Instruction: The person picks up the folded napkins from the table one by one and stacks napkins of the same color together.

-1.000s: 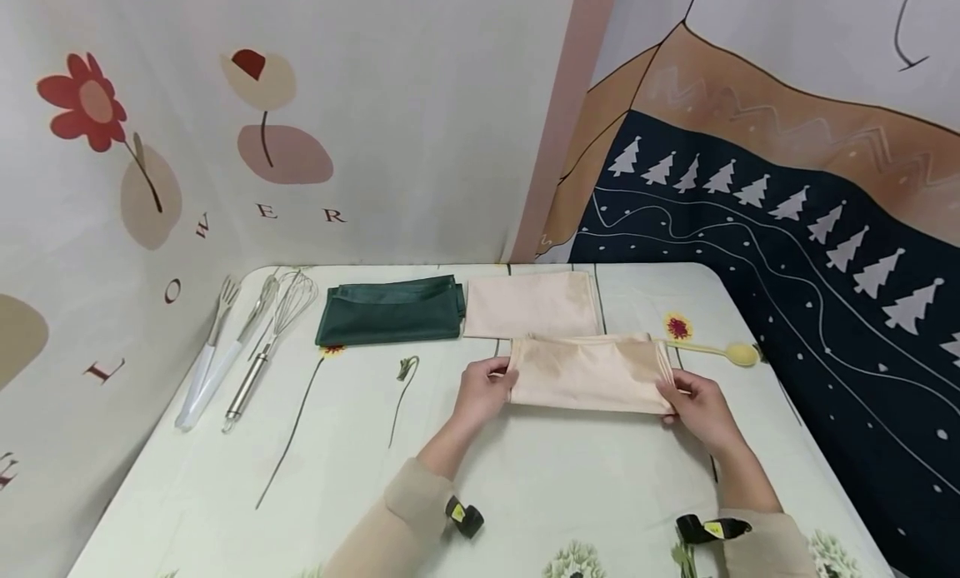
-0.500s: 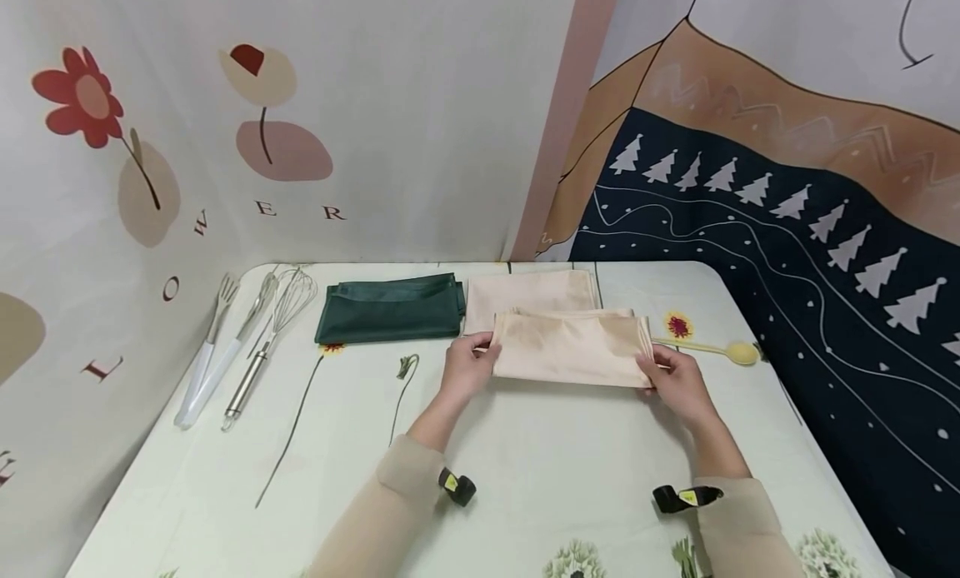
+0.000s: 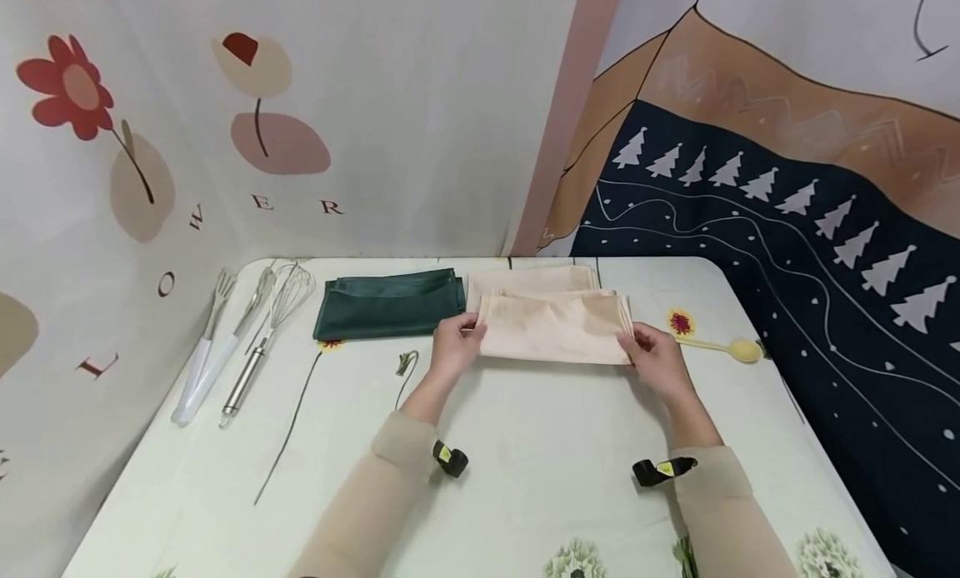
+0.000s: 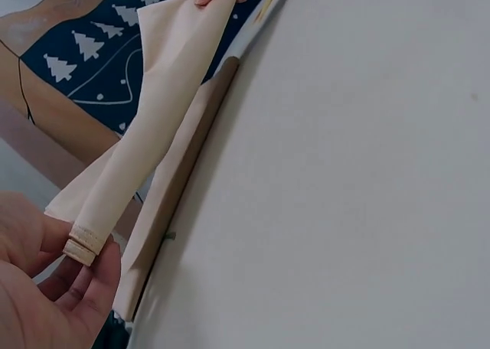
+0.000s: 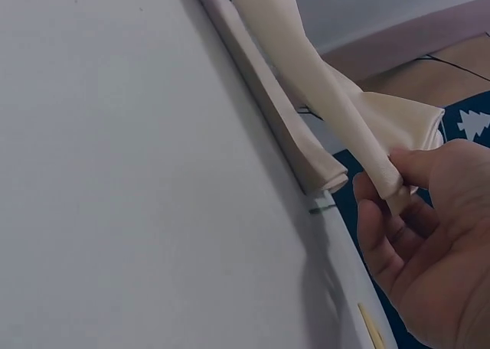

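Between both hands hangs a folded cream cloth, layered and held level by its two short ends. My left hand pinches its left end between thumb and fingers; the left wrist view shows the stacked folded edges in that grip. At the right end my right hand pinches the cloth the same way. Behind and partly below it lies a folded pale pink cloth, mostly covered by the held one in the head view. The wrist views show the held cloth raised above the pink cloth.
A folded dark green cloth lies left of the pink one. Farther left are a whisk and other white-handled utensils. A yellow spoon lies at the right. Printed curtains stand behind the flower-patterned table.
Both hands have carried the cream cloth away from the body and slightly left, so it now overlaps the pink cloth in the head view. The grip is unchanged.
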A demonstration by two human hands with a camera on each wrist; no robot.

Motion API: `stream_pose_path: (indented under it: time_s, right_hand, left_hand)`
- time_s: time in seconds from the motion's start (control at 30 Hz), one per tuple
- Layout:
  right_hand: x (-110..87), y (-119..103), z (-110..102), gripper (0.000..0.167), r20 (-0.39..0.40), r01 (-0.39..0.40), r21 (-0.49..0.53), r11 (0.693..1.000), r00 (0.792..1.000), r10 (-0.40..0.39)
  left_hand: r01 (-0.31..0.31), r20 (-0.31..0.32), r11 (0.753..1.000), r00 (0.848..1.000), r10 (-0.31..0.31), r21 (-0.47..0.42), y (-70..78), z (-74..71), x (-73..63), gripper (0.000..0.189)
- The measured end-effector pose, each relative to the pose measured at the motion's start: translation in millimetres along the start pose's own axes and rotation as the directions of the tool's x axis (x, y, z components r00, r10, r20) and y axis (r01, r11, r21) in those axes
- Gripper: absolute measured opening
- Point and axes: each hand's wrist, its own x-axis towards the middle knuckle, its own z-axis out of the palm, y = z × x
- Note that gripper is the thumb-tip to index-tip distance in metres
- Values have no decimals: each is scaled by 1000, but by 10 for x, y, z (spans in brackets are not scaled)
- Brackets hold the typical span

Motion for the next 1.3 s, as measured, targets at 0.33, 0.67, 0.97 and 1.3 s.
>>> stream_pose_path:
  time_s: [0.33, 0.67, 0.97, 1.3]
  right_hand:
    - [206, -89, 116, 30, -17, 88, -30, 996, 996, -89]
    - [373, -241, 138, 31, -18, 109, -29, 994, 994, -110]
    - [580, -236, 201, 30, -26, 77, -50, 996, 997, -79]
    - [756, -316, 245, 32, -26, 101, -87, 991, 994, -104]
  left_hand:
    - [15, -37, 996, 999, -12, 93, 25, -47, 183, 25]
    - [12, -48, 994, 999, -7, 113, 170, -149, 343, 24]
    - [5, -68, 991, 998, 5, 133, 172, -146, 469, 23]
    - [-11, -80, 987, 997, 25, 162, 134, -140, 654, 23]
